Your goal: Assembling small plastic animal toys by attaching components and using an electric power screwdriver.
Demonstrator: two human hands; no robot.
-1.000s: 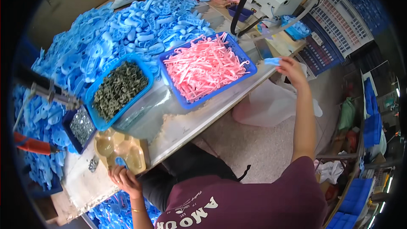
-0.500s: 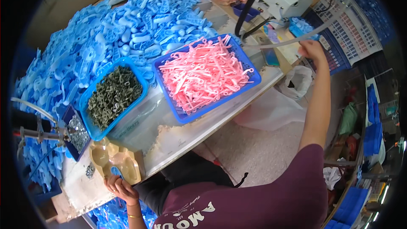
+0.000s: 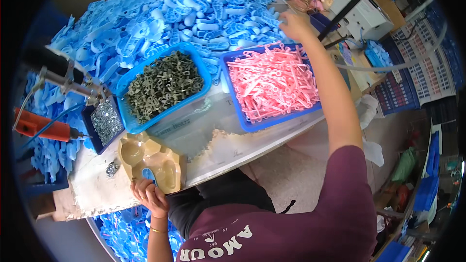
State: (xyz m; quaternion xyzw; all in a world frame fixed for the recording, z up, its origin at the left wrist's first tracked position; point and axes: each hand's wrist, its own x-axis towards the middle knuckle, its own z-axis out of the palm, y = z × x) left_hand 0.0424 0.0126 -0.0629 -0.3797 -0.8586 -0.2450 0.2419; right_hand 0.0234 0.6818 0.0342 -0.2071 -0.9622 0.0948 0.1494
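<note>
At the table's front left, my left hand (image 3: 151, 197) is closed at the near edge of a tan moulded block (image 3: 171, 162) with rounded hollows. A small blue plastic piece (image 3: 148, 174) sticks up from its fingertips, over the block. My right arm stretches across the blue tray of pink plastic strips (image 3: 274, 82). My right hand (image 3: 294, 25), its fingers curled, is at the right edge of the heap of light-blue plastic parts (image 3: 194, 19); what it holds, if anything, cannot be made out.
Left of the pink strips stands a light-blue tray (image 3: 208, 80) of dark metal clips. A dark bin of small screws (image 3: 106, 121) sits beside it. An orange electric screwdriver (image 3: 43, 126) hangs at the left. A white machine (image 3: 363, 13) stands at the back right.
My right hand has moved left from beside the small blue bin at the right to the heap's edge. My left hand stays at the block. The view has shifted, and the screwdriver now shows.
</note>
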